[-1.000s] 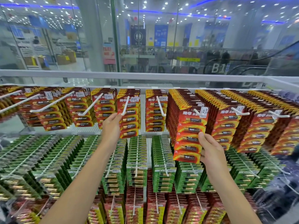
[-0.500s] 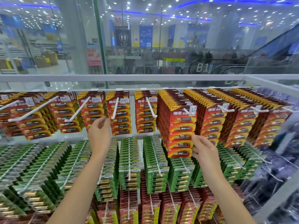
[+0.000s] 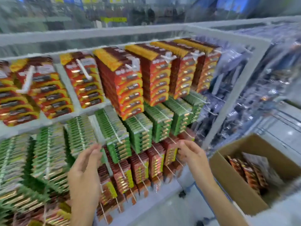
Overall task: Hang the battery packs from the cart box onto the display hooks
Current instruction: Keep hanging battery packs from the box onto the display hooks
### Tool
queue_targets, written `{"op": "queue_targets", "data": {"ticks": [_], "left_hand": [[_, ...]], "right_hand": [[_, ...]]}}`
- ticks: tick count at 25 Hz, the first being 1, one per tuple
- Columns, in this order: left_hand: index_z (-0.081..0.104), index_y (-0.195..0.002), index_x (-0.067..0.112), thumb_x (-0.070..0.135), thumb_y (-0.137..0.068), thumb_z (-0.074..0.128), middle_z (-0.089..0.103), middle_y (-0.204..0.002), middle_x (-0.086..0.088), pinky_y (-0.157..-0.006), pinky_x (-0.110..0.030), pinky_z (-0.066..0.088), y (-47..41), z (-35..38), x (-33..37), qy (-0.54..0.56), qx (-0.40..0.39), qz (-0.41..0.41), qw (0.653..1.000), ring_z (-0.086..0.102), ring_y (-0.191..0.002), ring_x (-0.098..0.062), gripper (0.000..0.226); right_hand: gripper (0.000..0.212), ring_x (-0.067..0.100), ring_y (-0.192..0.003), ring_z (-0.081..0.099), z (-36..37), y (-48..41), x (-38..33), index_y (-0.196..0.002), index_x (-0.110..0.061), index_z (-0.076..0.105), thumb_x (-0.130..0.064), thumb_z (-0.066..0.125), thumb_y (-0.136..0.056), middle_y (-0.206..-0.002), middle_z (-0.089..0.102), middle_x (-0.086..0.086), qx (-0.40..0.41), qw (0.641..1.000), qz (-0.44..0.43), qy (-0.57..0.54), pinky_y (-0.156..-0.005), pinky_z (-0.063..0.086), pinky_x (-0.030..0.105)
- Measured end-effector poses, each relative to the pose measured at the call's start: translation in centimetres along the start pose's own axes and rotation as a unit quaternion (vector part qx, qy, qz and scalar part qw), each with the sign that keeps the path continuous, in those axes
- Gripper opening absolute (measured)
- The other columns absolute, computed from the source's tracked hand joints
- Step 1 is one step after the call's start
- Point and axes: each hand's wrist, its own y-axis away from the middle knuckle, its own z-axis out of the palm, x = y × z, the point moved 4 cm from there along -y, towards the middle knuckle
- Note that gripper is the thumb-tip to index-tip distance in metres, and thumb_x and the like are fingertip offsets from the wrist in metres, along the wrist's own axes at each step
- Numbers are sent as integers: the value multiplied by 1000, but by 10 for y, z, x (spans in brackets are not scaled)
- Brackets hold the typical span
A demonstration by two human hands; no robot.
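Your left hand and right hand hang loosely curled, holding nothing, before the packs on hooks; the box sits at four o'clock.

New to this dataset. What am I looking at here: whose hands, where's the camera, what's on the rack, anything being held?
There is no robot. A person wears one wide-angle camera on the head, looking forward and down, so both bare arms reach in from the bottom edge. The picture is blurred by head motion.

The left hand and the right hand hang in front of the display with fingers loosely curled. As far as the blur allows, neither holds anything.

The display is a white rack with hooks. Red and orange battery packs hang on the top row, green packs on the row below, and darker red packs lowest.

At the lower right stands an open cardboard box with more red packs inside, the stock to be hung.
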Motion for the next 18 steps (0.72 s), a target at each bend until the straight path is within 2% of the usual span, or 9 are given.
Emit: {"op": "queue_targets", "data": {"ticks": [2, 4, 5, 8, 10, 12, 14, 16, 18], "left_hand": [[75, -105, 32, 28, -104, 59, 76, -117, 8, -104, -42, 51, 17, 22, -28, 3, -41, -31, 999, 70, -113, -16, 16], [75, -105, 28, 23, -104, 59, 77, -115, 5, -104, -44, 51, 33, 45, -58, -6, -85, -69, 994, 71, -112, -18, 17], [75, -106, 26, 22, -104, 59, 77, -115, 2, -104, -43, 52, 42, 58, -70, -10, -105, -86, 991, 71, -112, -20, 17], [75, -103, 24, 18, -104, 58, 77, -115, -2, -94, -39, 56, 70, 105, -101, -32, -174, -127, 976, 70, -111, -24, 18], [75, -100, 25, 19, -101, 63, 79, -101, 7, -93, -43, 54, 91, 138, -114, -46, -215, -143, 965, 70, -108, -26, 14], [76, -99, 24, 28, -93, 73, 79, -86, 11, -92, -44, 51, 112, 174, -123, -52, -253, -157, 953, 69, -105, -29, 7], [77, -99, 25, 35, -88, 76, 79, -93, 6, -87, -40, 51, 131, 209, -131, -63, -281, -163, 944, 70, -105, -28, 16], [76, -106, 23, 22, -101, 65, 77, -108, -2, -89, -38, 49, 149, 243, -138, -80, -311, -172, 931, 69, -109, -26, 12], [74, -108, 22, 16, -105, 57, 75, -112, -2, -92, -39, 49, 168, 282, -144, -96, -332, -181, 921, 68, -111, -25, 18]], "right_hand": [[16, 8, -91, 69, -30, 20, 27, -105, -24, 75, -34, 64, -100, -94, 76, -5, 35, 999, 26, 5, -85, 52, 29], [17, 11, -78, 63, -63, 40, 52, -100, -14, 74, -26, 62, -101, -83, 70, 6, 73, 996, 48, 10, -73, 48, 22], [16, 11, -76, 61, -80, 48, 63, -99, -13, 73, -25, 63, -101, -82, 67, 5, 94, 993, 63, 12, -70, 47, 19], [11, 11, -86, 62, -132, 73, 98, -102, -18, 73, -24, 63, -101, -89, 71, -6, 169, 979, 112, 9, -77, 45, 23], [8, 11, -88, 65, -165, 88, 118, -97, -22, 74, -23, 66, -99, -84, 74, -12, 223, 965, 135, -2, -79, 48, 28], [12, 14, -93, 68, -197, 100, 134, -93, -26, 74, -37, 71, -91, -86, 75, -15, 259, 952, 161, -8, -83, 49, 33], [18, 14, -98, 68, -228, 107, 147, -92, -28, 75, -44, 73, -85, -89, 75, -15, 285, 940, 185, -23, -89, 49, 37], [10, 14, -102, 67, -258, 111, 160, -96, -30, 74, -38, 71, -94, -97, 75, -13, 300, 929, 215, -35, -94, 50, 40], [8, 14, -103, 66, -289, 114, 173, -100, -30, 73, -34, 66, -98, -104, 74, -8, 306, 920, 239, -49, -95, 50, 41]]}}
